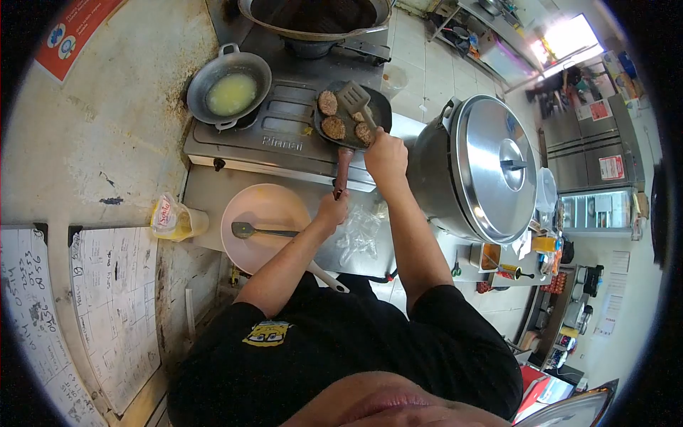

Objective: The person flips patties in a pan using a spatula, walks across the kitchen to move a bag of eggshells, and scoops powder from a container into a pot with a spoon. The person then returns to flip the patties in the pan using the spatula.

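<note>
My left hand is wrapped round the brown handle of a dark frying pan on the stove. Several browned patties lie in the pan. My right hand grips a slotted spatula, whose blade is over the pan's upper part and partly covers one patty. Left of the pan, a small grey wok holds yellowish liquid. Below the stove, a light pink pan stands on the counter with a dark spoon-like utensil in it.
A large lidded metal pot stands close beside my right forearm. Clear plastic bags lie between my arms. A large wok sits beyond the stove. At the left wall stands a plastic cup.
</note>
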`<state>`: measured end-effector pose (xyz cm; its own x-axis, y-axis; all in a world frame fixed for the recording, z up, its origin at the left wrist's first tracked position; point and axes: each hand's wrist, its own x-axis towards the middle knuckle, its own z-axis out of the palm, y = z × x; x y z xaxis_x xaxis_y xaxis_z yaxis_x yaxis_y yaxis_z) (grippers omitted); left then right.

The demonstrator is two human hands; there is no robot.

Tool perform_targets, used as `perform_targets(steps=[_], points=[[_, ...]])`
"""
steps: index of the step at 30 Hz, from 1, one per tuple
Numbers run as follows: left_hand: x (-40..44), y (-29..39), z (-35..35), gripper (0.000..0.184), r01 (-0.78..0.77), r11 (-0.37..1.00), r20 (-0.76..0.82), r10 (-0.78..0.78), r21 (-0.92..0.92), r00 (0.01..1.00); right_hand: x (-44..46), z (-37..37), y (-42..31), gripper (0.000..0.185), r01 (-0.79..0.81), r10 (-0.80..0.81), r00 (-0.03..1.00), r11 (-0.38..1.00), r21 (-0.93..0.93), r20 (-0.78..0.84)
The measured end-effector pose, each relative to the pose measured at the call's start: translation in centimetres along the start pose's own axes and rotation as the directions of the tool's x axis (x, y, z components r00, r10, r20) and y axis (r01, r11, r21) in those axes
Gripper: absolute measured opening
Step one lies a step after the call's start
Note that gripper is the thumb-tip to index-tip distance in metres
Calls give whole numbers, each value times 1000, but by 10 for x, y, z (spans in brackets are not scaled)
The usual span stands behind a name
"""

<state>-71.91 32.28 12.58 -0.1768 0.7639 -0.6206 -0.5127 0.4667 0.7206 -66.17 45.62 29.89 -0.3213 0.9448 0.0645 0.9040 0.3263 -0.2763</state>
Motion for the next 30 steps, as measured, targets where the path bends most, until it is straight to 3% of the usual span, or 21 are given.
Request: perform_targets(steps=[4, 10, 13, 16, 18, 24, 30], points=[[-3, 4, 1, 31, 39, 999, -19, -40, -12, 999, -15, 11, -4, 21, -13, 12, 1000, 999, 52, 11], [8, -8, -4, 32, -34, 999, 3, 34, 14, 999, -3, 31, -9, 20, -39, 37, 998, 998, 52, 49], [5, -3, -1, 33, 50, 999, -50, -50, -3, 998, 4, 32, 7, 21, -22, 21, 999, 999, 35, 43], [3, -4, -3, 33, 50, 998, -35, -49, 40, 998, 2, -15, 5, 22, -220, 227, 972, 970, -106, 59], [-4, 2, -3, 30, 2, 998, -9, -3, -56, 1000, 9, -18, 28, 23, -167, 172, 985, 972, -163, 12], [-5, 3, -2, 26, 19, 997, -39, -22, -72, 999, 30, -21, 52, 24, -159, 180, 983, 944, -290, 47], [1, 0, -6, 27, 46, 999, -19, -46, -23, 999, 33, -7, 85, 25, -222, 237, 967, 963, -153, 94]])
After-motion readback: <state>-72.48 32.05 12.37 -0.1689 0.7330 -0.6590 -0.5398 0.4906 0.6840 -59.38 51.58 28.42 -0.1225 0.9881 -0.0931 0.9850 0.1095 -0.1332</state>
